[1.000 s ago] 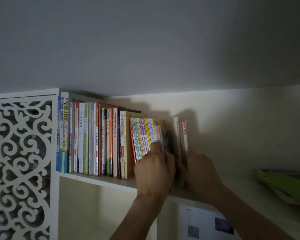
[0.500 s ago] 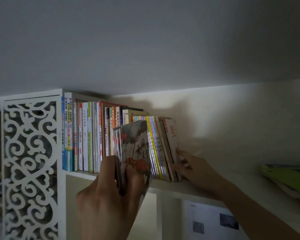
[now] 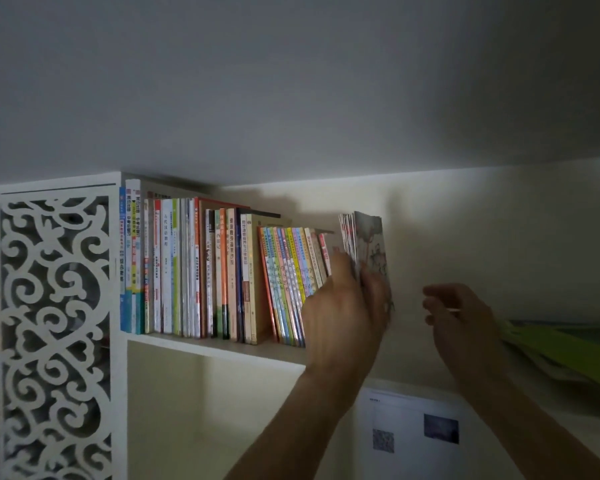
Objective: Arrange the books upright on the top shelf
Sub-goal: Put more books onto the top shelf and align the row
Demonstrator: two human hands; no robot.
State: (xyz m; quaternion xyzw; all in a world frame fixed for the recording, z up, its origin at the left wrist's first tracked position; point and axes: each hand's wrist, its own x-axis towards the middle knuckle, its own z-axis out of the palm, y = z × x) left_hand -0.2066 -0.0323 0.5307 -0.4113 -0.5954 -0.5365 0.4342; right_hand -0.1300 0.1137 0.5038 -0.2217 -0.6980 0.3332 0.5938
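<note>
Left hand (image 3: 340,313) gripped thin booklets (image 3: 364,251); right hand (image 3: 465,320) loose, probably empty. Best seat booklets flush against leaning row (image 3: 291,282).

glossy paper books (image 3: 222,271), matt white shelf (image 3: 215,346), white fretwork panel (image 3: 54,334)

White fretwork panel (image 3: 54,337) with scroll cut-outs is fixed at the left end of the unit. A printed sheet (image 3: 411,436), bearing a QR code and a small dark photo, is seen below the shelf level. Grey ceiling (image 3: 291,81) is seen overhead, cream wall (image 3: 499,230) behind.
</note>
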